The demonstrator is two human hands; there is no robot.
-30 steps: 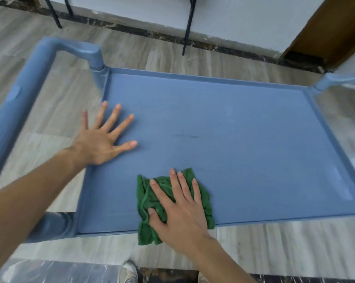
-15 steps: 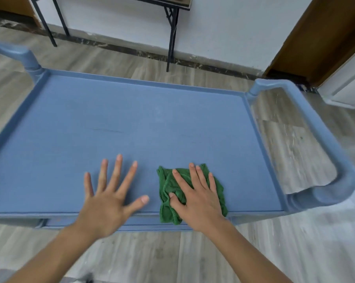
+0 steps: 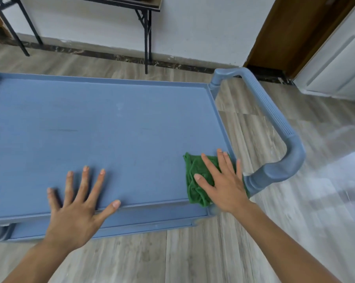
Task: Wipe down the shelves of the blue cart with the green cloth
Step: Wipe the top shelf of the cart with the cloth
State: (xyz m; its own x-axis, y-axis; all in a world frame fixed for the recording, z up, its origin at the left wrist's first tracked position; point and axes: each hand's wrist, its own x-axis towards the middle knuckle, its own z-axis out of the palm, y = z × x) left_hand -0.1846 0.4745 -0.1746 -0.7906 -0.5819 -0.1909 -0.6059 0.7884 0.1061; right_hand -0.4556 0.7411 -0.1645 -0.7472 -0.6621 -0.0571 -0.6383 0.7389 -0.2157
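Note:
The blue cart's top shelf [image 3: 115,119] fills the left and middle of the head view, with a low raised rim. A crumpled green cloth [image 3: 195,176] lies in the shelf's near right corner. My right hand [image 3: 221,180] presses flat on the cloth, fingers spread and pointing away from me. My left hand [image 3: 78,203] rests flat and open on the shelf's near edge, holding nothing. A slice of a lower shelf [image 3: 111,227] shows under the near edge.
The cart's curved blue handle [image 3: 278,127] loops out on the right. A black-legged table [image 3: 146,31] stands by the white wall behind. A wooden door frame [image 3: 274,31] and a white cabinet [image 3: 336,64] are at the far right. Wood-look floor surrounds the cart.
My right hand has slid the green cloth to the right along the near edge into the right corner. My left hand has shifted right too, and the view has panned right.

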